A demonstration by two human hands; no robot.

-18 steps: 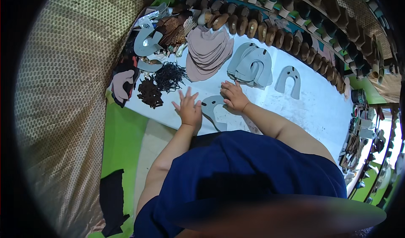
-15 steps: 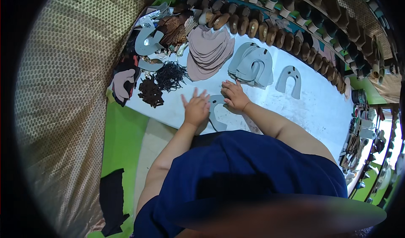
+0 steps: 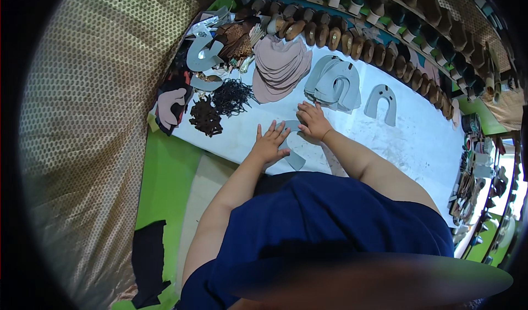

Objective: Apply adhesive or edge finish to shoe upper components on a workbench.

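A grey U-shaped cut piece [image 3: 295,159] lies on the white table [image 3: 335,145] close to my body. My left hand [image 3: 269,144] rests on its left part with the fingers spread. Over its upper right end lies my right hand [image 3: 313,121], fingers stretched out and holding nothing. Both hands partly cover the piece. Just beyond my right hand is a stack of grey U-shaped pieces [image 3: 333,84]. Another single grey U-shaped piece [image 3: 381,104] lies flat to the right of that stack, with small dark marks on its curve.
A fanned pile of pink pieces [image 3: 280,68], black laces [image 3: 232,97] and dark brown bits [image 3: 205,116] lie at the left. Rows of brown shoe lasts [image 3: 357,48] line the far edge. A patterned gold curtain [image 3: 99,117] hangs at the left.
My left hand has come down and right onto the grey U-shaped piece, covering more of it. My right hand stays near the piece's upper right end. The whole view has shifted slightly.
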